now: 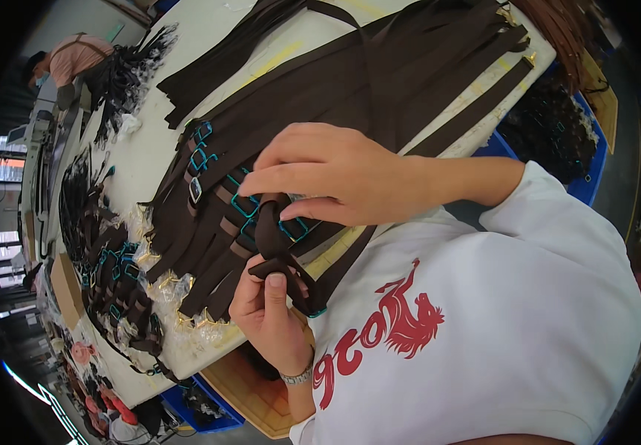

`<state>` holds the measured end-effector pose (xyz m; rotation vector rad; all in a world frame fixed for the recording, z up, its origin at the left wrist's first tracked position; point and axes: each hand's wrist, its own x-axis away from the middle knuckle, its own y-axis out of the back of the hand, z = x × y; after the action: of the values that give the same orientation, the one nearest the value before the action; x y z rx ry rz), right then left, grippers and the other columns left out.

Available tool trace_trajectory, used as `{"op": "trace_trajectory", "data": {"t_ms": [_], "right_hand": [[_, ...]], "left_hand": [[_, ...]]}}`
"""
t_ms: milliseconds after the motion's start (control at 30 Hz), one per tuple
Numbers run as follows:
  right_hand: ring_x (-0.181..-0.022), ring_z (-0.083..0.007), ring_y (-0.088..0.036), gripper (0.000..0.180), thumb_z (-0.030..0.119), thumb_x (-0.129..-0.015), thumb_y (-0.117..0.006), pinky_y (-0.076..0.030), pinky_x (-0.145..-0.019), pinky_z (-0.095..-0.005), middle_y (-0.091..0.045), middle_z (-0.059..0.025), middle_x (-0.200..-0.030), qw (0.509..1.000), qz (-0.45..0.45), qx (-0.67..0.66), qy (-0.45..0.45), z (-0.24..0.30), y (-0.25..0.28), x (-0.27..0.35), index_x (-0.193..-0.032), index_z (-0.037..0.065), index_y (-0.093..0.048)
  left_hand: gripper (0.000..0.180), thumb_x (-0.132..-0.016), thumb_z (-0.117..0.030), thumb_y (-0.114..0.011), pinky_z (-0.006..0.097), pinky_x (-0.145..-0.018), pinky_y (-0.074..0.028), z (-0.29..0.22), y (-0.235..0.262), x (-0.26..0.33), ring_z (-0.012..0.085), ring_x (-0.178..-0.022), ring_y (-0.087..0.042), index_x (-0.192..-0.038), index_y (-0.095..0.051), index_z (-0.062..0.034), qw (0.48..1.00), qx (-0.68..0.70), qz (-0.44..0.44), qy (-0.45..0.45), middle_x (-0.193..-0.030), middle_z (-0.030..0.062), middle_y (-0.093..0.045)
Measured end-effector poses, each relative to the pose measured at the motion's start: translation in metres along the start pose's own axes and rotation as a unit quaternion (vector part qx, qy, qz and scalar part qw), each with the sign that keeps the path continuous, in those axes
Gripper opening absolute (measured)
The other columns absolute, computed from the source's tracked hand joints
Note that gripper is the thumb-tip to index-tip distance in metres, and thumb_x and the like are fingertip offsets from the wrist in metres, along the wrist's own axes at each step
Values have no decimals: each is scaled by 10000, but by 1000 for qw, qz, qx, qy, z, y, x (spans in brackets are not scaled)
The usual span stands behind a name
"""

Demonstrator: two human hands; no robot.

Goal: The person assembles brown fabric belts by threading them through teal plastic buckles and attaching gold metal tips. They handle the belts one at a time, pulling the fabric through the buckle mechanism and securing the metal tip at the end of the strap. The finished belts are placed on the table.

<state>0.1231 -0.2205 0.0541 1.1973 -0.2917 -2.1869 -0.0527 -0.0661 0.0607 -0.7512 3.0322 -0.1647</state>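
My left hand [272, 315], with a watch on its wrist, pinches a folded end of a dark brown strap [270, 236] between thumb and fingers. That strap loops upward from the pinch. Above it reaches my right hand [335, 174], fingers apart and slightly bent, its thumb close to the looped strap. Whether the thumb touches the strap I cannot tell. Next to the right fingertips lie rectangular buckles [245, 206] with teal edges, on a layered row of straps. Long dark straps [298, 81] spread across the table beyond my hands.
The white table [194, 44] carries another heap of buckled straps [116, 267] at left and clear plastic wrap [176, 297] around gold-coloured strap ends. Blue crates [599, 159] stand by the table, with a yellow-brown bin [257, 400] below. A co-worker [79, 59] bends over at far left.
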Motion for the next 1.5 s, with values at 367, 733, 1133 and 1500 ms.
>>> {"op": "trace_trajectory", "data": {"t_ms": [367, 733, 1133, 1500], "right_hand": [[-1071, -198, -705, 466, 420, -1102, -533, -533, -1001, -337, -734, -118, -1136, 626, -23, -664, -409, 24, -39, 26, -1200, -13, -675], [-782, -127, -601, 276, 191, -1032, -572, -525, -762, -289, -608, -23, -878, 692, -105, -635, -326, 30, -40, 11, -1193, -20, -646], [-667, -23, -457, 283, 285, -1039, -703, -348, -576, -220, -626, 50, -830, 732, 155, -553, -366, 13, -49, 23, -1163, 31, -710], [-646, -39, -434, 256, 261, -1027, -725, -415, -608, -227, -612, 39, -843, 711, 149, -604, -327, -11, -36, 24, -1115, 32, -655]], "left_hand": [[126, -992, -26, -662, 241, -720, -484, 8, -5, 9, 123, -806, -611, -1032, -684, 91, 992, -86, 94, 25, -1059, 80, -680], [289, -1076, -211, -568, 262, -563, -450, 15, 4, 20, 147, -673, -582, -968, -605, 54, 996, -51, 2, -76, -846, 95, -634], [284, -983, -214, -712, 269, -535, -413, 5, 2, -5, 158, -585, -554, -932, -630, 53, 982, 127, 109, 83, -731, 96, -627], [323, -991, -193, -684, 240, -510, -368, 8, -16, -22, 92, -543, -497, -1127, -663, 99, 982, 93, 107, 124, -877, 122, -713]]}}
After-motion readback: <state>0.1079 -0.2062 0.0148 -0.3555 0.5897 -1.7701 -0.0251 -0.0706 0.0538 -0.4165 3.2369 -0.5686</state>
